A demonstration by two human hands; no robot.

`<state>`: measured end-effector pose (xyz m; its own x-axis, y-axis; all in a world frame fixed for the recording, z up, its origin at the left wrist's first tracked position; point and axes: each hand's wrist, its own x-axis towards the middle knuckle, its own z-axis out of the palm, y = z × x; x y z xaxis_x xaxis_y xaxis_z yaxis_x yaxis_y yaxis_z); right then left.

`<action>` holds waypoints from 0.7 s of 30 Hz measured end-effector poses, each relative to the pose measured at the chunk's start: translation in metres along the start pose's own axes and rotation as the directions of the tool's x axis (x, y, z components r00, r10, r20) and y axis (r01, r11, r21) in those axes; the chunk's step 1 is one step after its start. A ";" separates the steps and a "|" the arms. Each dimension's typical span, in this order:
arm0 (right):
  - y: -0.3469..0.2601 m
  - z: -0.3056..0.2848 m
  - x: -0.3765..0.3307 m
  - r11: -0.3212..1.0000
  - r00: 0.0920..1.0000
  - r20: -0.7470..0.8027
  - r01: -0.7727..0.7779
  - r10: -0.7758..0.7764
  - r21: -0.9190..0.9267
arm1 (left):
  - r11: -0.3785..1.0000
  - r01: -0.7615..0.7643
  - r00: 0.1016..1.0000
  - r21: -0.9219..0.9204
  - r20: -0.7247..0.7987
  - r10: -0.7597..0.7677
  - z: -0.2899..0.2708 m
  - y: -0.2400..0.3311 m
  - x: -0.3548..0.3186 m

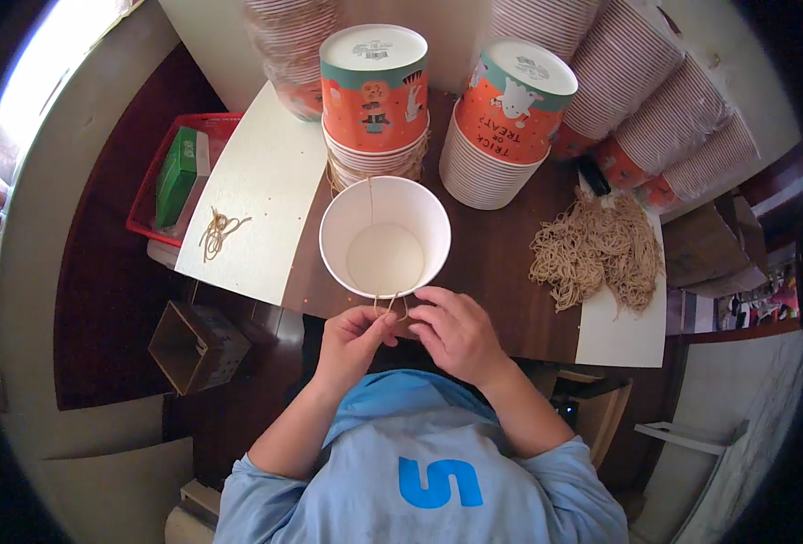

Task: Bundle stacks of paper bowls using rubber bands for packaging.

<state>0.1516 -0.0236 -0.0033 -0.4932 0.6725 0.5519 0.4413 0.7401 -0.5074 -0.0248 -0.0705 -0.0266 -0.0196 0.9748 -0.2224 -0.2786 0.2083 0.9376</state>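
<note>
A white paper bucket point(384, 238) stands open on the dark wooden table point(501, 263), right in front of me. A thin tan cord point(370, 195) runs down its inner wall and over the near rim. My left hand point(354, 337) and my right hand point(456, 328) meet at that near rim, and both pinch the ends of the cord point(392, 305) between their fingertips. Behind the bucket stand two stacks of orange printed buckets point(374, 91) point(508, 113), upside down.
A heap of tan cords point(598, 247) lies to the right on a white sheet. A few loose cords point(217, 230) lie on a white board at left, beside a red crate point(152, 195) holding a green box. More bucket stacks point(664, 100) lean at the back right. A cardboard box point(194, 344) sits below.
</note>
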 end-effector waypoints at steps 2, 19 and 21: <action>-0.004 0.003 0.002 1.000 1.000 -0.010 -0.003 0.003 0.020 | 0.999 0.004 1.000 -0.043 0.018 -0.003 0.001 -0.001 0.000; 0.006 0.002 0.005 0.968 0.975 0.132 0.201 -0.181 -0.153 | 0.999 0.026 0.999 0.024 -0.029 -0.025 -0.001 0.003 -0.002; 0.007 0.001 0.006 0.966 0.972 0.149 0.205 -0.181 -0.159 | 0.998 0.022 0.999 0.060 -0.037 -0.020 -0.003 0.001 -0.003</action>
<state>0.1515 -0.0141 -0.0042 -0.6711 0.5184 0.5300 0.4448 0.8534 -0.2717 -0.0275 -0.0732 -0.0262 -0.0494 0.9668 -0.2506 -0.2208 0.2342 0.9468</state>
